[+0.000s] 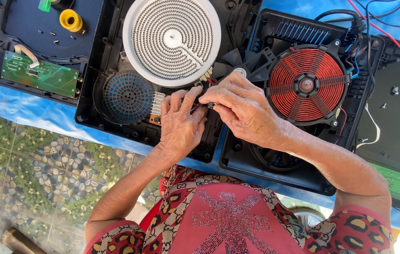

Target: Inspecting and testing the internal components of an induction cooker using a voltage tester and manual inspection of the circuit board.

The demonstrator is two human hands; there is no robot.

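A thin red wire (196, 107) and a small dark metal end piece (211, 105) sit between the two hands, above the open black cooker housing (110, 120) and just below the white round heating plate (172, 40). The left hand (180, 126) has its fingers (177, 101) curled closed, pinching the red wire at the fingertips. The right hand (243, 109) meets it from the other side, thumb and forefinger closed on the small end piece, so the two hands touch at the tips. Left of the hands lies a round blue fan grille (128, 97); to the right is a red copper coil (306, 84) in a second black housing. A green circuit board (40, 74) and a yellow spool (70, 19) lie farther left on the blue-covered tabletop (12, 106).
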